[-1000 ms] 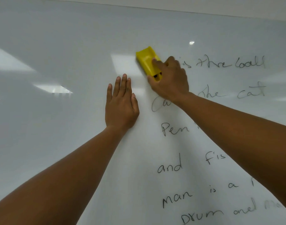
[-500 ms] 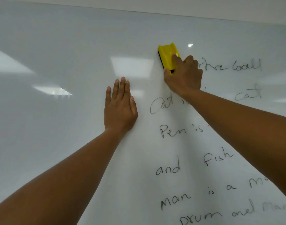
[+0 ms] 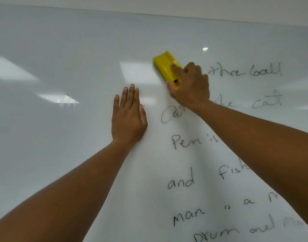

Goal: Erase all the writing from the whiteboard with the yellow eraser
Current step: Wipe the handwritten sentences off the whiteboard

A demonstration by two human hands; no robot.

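Note:
A wide whiteboard [image 3: 66,154] fills the view. My right hand [image 3: 190,88] grips the yellow eraser [image 3: 164,66] and presses it against the board at the left end of the top line of black handwriting [image 3: 244,71]. The eraser is tilted, its top leaning left. More handwritten lines [image 3: 186,142] run down the right half of the board; my right forearm hides parts of them. My left hand [image 3: 128,117] lies flat on the board left of the writing, fingers together, holding nothing.
The board's top edge meets the pale wall [image 3: 184,6] above. Reflections of ceiling lights [image 3: 60,99] glare on the left half of the board.
My right hand swept the eraser right along the top line, then back left to where it is now. The first words of the top line are gone. My left hand stayed put.

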